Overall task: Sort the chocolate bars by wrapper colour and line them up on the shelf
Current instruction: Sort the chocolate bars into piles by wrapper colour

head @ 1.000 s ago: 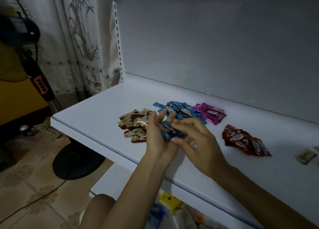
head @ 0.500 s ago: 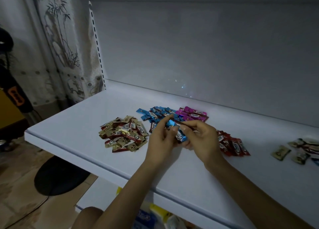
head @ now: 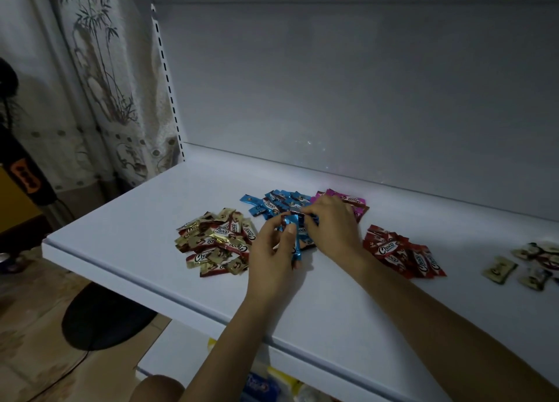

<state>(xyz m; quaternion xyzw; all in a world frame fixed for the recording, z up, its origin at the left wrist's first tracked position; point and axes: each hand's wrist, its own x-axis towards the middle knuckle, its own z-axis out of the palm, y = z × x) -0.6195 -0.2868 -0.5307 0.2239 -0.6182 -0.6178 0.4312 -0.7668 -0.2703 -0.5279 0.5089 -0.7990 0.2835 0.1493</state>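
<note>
While the left hand [head: 273,259] and right hand [head: 332,232] grip a stack of blue bars [head: 295,235], sorting looks mostly done: gold pile [head: 216,244] at 9 o'clock, red pile [head: 402,253] at 3, blue pile [head: 270,205] and pink pile [head: 351,202] at 12; no rows on the shelf [head: 136,229] yet

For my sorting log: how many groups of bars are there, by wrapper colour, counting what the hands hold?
Gold pile: 1
Blue pile: 1
Blue bunch, held by left hand and right hand: 1
Pink pile: 1
Red pile: 1
Mixed group, right edge: 1
Total: 6
</note>
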